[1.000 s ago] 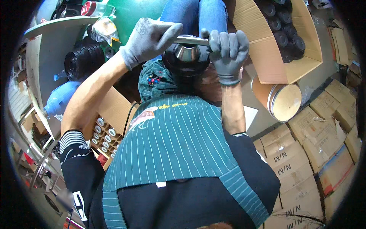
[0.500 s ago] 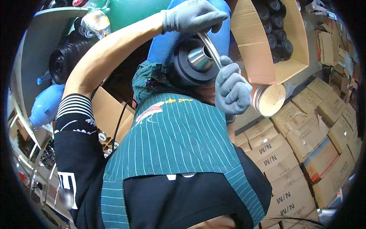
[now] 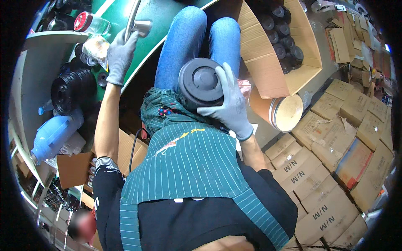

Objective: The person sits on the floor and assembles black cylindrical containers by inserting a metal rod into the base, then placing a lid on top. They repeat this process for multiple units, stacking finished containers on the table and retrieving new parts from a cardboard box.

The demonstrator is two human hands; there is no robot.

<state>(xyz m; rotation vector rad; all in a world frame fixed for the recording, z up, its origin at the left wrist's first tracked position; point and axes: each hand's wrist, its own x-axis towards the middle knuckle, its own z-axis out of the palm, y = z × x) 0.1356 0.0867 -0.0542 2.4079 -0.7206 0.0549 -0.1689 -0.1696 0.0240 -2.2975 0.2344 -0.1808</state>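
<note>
My left hand (image 3: pixel 121 56), in a grey knit glove, is raised over the green table at the left. It grips a curved silver metal bar (image 3: pixel 132 19) with a short shiny cylindrical piece (image 3: pixel 143 28) beside the fist. A thick black round part (image 3: pixel 203 80), with a raised ring on its face, rests on my lap against the apron. My right hand (image 3: pixel 230 100), gloved too, holds this part by its right side, fingers over the top rim and thumb at the lower edge. The part's underside is hidden.
An open carton (image 3: pixel 307 62) of black round parts stands at the right, beside a brown drum (image 3: pixel 289 112). Stacked cartons (image 3: pixel 310 175) fill the lower right. On the left are black ribbed parts (image 3: pixel 71 92), a blue bottle (image 3: pixel 54 136) and a red-lidded jar (image 3: pixel 92 23).
My left hand has carried the silver bar and cylinder off the black part to the upper left. My right hand has left the bar and now clasps the black part.
</note>
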